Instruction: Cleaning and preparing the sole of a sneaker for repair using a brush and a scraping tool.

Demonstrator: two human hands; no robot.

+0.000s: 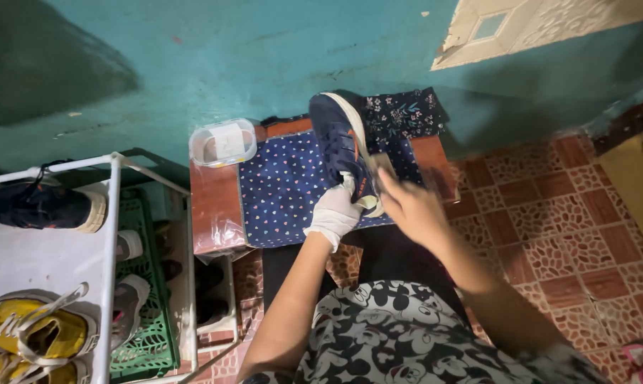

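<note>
A navy sneaker (338,135) with orange trim and a pale sole stands tilted on its side over a small table. My left hand (334,212), in a white glove, grips the sneaker's near end. My bare right hand (409,206) is blurred beside the sneaker's sole and holds something small and pale against it; I cannot tell what it is. Under the sneaker lies a blue cloth (286,188) with small hearts.
A clear lidded plastic box (223,142) sits at the reddish table's (213,206) far left corner. A dark floral cloth (403,114) lies behind. A white shoe rack (55,259) at left holds a navy shoe (40,206) and yellow sneakers (37,331); a green crate (147,284) stands beside it. Teal wall, patterned floor tiles.
</note>
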